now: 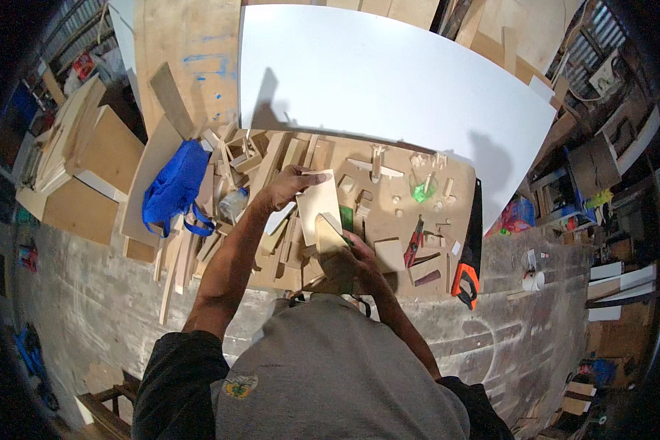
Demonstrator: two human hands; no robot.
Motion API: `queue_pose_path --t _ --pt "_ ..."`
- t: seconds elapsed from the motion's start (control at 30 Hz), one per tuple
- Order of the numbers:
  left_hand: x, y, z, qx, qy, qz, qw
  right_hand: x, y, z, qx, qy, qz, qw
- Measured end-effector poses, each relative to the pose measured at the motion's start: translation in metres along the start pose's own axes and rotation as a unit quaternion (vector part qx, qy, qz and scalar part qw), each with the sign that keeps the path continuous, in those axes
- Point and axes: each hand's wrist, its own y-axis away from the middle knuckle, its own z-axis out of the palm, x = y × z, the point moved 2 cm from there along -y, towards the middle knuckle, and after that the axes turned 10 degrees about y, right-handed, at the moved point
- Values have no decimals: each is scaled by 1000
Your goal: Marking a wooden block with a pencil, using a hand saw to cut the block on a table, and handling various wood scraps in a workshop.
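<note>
My left hand (290,188) grips the upper corner of a flat, pale rectangular wooden piece (319,202), thumb on its face. Against the lower part of this piece lies a tapered, beige flat piece (332,246); whether it is wood or folded sheet cannot be made out. Closed at the right edge of that tapered piece is my right hand (361,260), with its fingers partly hidden. Beneath both hands is a brown workbench (389,220). A small wooden model plane (376,167) stands at its far side, and a squarish wood block (389,254) lies right of my right hand.
Wood offcuts (271,246) crowd the bench's left side, beside a blue bag (177,183). Right are red-handled pliers or a cutter (415,242), a green object (422,191) and an orange-handled handsaw (465,284) at the edge. Behind stands a large white panel (389,73).
</note>
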Motion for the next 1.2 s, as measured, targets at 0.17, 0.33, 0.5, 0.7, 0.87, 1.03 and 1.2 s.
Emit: queue_pose_path --t 0.17,0.33,0.5,0.7,0.87,1.03,1.2 --pt "-27 -12 1 21 93 -32 995 35 -4 3 -2 -37 16 999" --pt "-41 4 14 44 166 -1 985 85 -9 0 28 -94 31 995" --pt "-77 28 -2 70 221 -21 972 61 -12 -1 40 -125 75 989" --pt "-109 39 17 39 286 14 957 35 -18 1 50 -117 98 987" --pt "-91 48 32 72 223 22 972 17 -15 5 58 -116 75 989" --pt "-87 46 25 85 126 20 988 -5 -13 9 32 -84 49 995" --pt "-99 34 20 85 95 60 990 -26 -5 1 2 -78 75 994"
